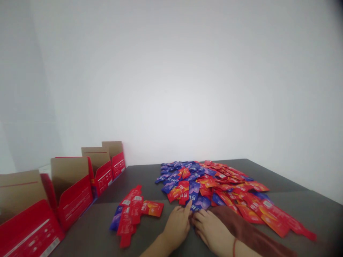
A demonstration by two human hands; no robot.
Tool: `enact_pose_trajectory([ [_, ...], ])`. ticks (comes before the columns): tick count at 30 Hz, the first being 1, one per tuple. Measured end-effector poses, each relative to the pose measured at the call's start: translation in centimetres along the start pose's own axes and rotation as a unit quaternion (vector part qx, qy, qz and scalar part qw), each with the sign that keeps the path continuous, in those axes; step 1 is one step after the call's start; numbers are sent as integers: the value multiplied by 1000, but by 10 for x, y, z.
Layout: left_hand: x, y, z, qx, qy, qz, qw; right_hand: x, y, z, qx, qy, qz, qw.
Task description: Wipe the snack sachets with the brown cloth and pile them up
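My left hand point(177, 224) rests at the near edge of a mixed pile of flat sachets. Its index finger stretches forward against a blue sachet point(194, 189), while the other fingers are bent in. Close beside it, my right hand point(211, 228) is closed with its fingertips curled under, almost meeting the left. A sliver of something dark shows between the two hands, but what they hold is hidden. Ahead lie more blue sachets point(203, 202) and red-orange sachets point(179, 190). Brown cloth point(241, 228) lies along the right hand and forearm, in front of the pile.
Left of my hands is a small heap of red sachets point(136, 205) with a blue sachet point(116, 218) under it. Several open red cardboard boxes point(75, 200) line the table's left side, flaps raised. Joined red sachets point(278, 214) extend right across the dark table point(308, 210). A white wall stands behind.
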State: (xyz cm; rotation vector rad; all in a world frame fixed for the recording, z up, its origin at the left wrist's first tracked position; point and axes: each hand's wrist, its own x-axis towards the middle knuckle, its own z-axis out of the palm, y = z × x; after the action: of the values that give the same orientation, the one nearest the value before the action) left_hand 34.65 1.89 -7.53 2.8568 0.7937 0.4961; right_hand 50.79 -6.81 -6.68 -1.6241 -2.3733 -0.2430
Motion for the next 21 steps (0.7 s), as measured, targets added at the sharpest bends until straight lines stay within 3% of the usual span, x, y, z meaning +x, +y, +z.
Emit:
enact_pose_trajectory([
  [7,1,12,-1,95,-23,2,995,-30,29,15,-113,37,78,990],
  [15,-14,23,-1,60,-20,16,998,-22,6,0,-32,15,6,999],
  [18,-15,20,3,54,-25,12,998,-38,19,0,-58,28,2,998],
  [21,-12,19,7,69,-21,25,997,-56,38,5,-124,68,46,989],
])
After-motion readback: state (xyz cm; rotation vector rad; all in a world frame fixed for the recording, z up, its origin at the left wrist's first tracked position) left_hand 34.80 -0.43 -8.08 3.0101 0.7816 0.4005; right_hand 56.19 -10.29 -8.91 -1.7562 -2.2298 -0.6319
